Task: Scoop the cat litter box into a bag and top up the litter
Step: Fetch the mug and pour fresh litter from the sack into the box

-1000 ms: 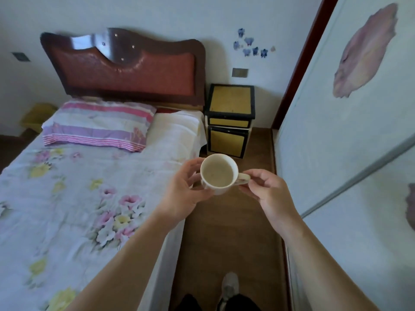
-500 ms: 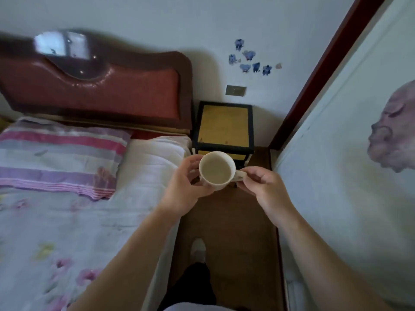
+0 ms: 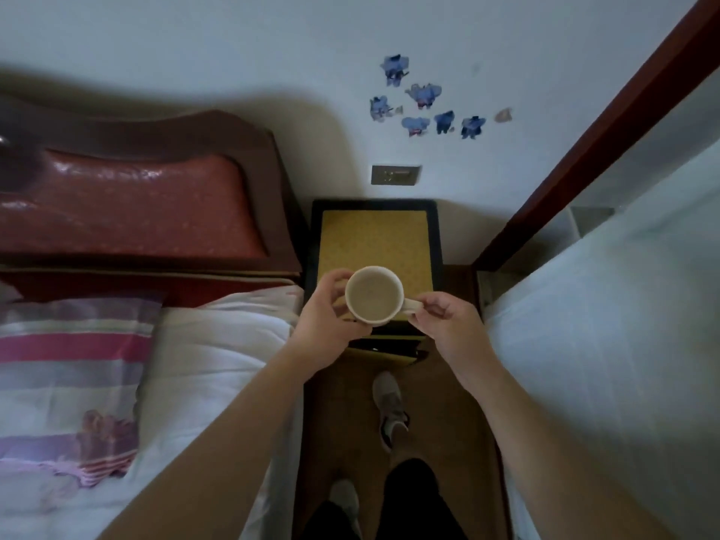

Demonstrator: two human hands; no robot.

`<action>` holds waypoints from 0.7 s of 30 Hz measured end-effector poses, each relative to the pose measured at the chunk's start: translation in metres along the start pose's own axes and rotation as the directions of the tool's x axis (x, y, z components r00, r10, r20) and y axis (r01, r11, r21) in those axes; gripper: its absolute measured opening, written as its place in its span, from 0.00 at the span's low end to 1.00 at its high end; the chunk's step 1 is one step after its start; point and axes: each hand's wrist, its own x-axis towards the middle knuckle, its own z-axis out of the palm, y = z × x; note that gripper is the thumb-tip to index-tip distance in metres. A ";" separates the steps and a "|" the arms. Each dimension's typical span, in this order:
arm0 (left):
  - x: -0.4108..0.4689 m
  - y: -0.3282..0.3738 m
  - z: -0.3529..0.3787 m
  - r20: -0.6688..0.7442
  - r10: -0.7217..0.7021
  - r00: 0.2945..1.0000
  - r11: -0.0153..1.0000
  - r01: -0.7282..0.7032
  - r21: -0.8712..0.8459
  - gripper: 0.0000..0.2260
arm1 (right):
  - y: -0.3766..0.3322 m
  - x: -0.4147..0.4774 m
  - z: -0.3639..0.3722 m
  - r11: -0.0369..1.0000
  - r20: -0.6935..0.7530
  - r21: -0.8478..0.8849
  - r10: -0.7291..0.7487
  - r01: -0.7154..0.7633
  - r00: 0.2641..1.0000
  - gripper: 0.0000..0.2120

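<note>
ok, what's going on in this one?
A person stands beside the bed, holding a mug over the front of the yellow-topped nightstand. The left hand cups its body; the right hand pinches the handle. No litter box, scoop or bag is in view.

Ahead of the fingers [image 3: 431, 305] holding the mug [image 3: 374, 293], the nightstand [image 3: 374, 235] top gives open room up to the wall [image 3: 272, 52]. To their left, the bed [image 3: 218, 344] and headboard [image 3: 136, 204] block the way. To their right stands a white panel [image 3: 604, 344]. Below runs a narrow strip of floor [image 3: 343, 415].
</note>
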 end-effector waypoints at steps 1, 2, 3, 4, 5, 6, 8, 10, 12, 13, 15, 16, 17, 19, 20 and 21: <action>0.025 -0.010 0.002 -0.004 -0.025 1.000 1.000 0.025 -0.006 0.34 | 0.010 0.027 -0.001 1.000 0.004 0.005 0.020 -0.020 1.000 0.08; 0.049 -0.020 0.005 -0.010 -0.047 0.999 0.999 0.047 -0.005 0.34 | 0.019 0.052 -0.002 0.999 0.009 0.013 0.044 -0.044 0.999 0.09; 0.071 -0.031 0.006 -0.020 -0.066 0.998 0.998 0.066 0.001 0.34 | 0.029 0.075 -0.002 0.998 0.016 0.015 0.067 -0.067 0.998 0.09; 0.092 -0.042 0.009 -0.029 -0.082 0.996 0.997 0.082 0.011 0.34 | 0.038 0.096 -0.001 0.996 0.023 0.011 0.087 -0.087 0.996 0.09; 0.112 -0.052 0.011 -0.038 -0.096 0.995 0.995 0.097 0.019 0.34 | 0.047 0.115 -0.001 0.994 0.031 0.007 0.107 -0.107 0.994 0.09; 0.131 -0.062 0.012 -0.045 -0.107 0.993 0.994 0.108 0.027 0.34 | 0.057 0.134 0.000 0.991 0.036 0.011 0.131 -0.131 0.991 0.09; 0.165 -0.080 0.015 -0.054 -0.120 0.991 0.991 0.123 0.052 0.35 | 0.074 0.168 0.001 0.982 0.044 0.023 0.185 -0.186 0.982 0.09; 0.194 -0.093 0.016 -0.059 -0.141 0.988 0.986 0.146 0.082 0.35 | 0.089 0.196 0.003 0.970 0.053 0.035 0.240 -0.242 0.969 0.08; 0.216 -0.102 0.017 -0.061 -0.168 0.984 0.981 0.173 0.092 0.36 | 0.100 0.216 0.004 0.959 0.053 0.054 0.276 -0.279 0.960 0.09; 0.224 -0.105 0.018 -0.056 -0.177 0.983 0.979 0.182 0.096 0.36 | 0.104 0.224 0.004 0.956 0.053 0.058 0.284 -0.287 0.957 0.09; 0.236 -0.111 0.020 -0.041 -0.193 0.980 0.975 0.196 0.102 0.36 | 0.111 0.235 0.005 0.950 0.052 0.060 0.304 -0.307 0.951 0.09; 0.240 -0.113 0.020 -0.034 -0.203 0.979 0.973 0.205 0.109 0.37 | 0.113 0.238 0.004 0.947 0.050 0.063 0.311 -0.314 0.949 0.09; 0.243 -0.115 0.021 -0.027 -0.211 0.977 0.970 0.213 0.116 0.37 | 0.116 0.240 0.004 0.947 0.047 0.068 0.312 -0.315 0.949 0.09; 0.245 -0.118 0.021 -0.020 -0.223 0.975 0.966 0.224 0.133 0.37 | 0.120 0.241 0.005 0.945 0.047 0.072 0.317 -0.319 0.947 0.09; 0.246 -0.120 0.021 -0.022 -0.229 0.973 0.964 0.230 0.137 0.37 | 0.122 0.241 0.006 0.944 0.051 0.070 0.320 -0.323 0.946 0.09; 0.246 -0.122 0.021 -0.024 -0.234 0.972 0.962 0.235 0.136 0.36 | 0.125 0.240 0.007 0.943 0.054 0.068 0.322 -0.325 0.945 0.09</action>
